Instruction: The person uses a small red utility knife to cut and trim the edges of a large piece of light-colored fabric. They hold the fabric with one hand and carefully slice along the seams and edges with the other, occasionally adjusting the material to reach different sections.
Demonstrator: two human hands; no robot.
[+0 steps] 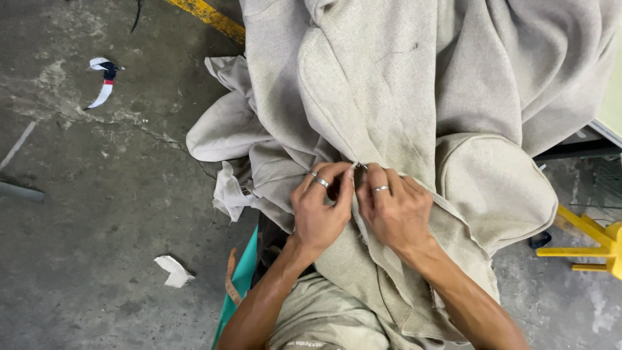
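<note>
Both hands together now, left hand (319, 209) and right hand (391, 209) pinched on the seam of the beige fabric cover (389, 97) draped over the lap; best keep fingertips close, cloth taut, tiny metal piece (358, 166) steady

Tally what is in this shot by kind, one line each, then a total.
Hands: 2, left hand and right hand, both pinching the beige fabric
Beige fabric pile: 1
Finger rings: 3
Scraps on the concrete floor: 2, a white scrap and a white, red and dark scrap
Total: 8
</note>
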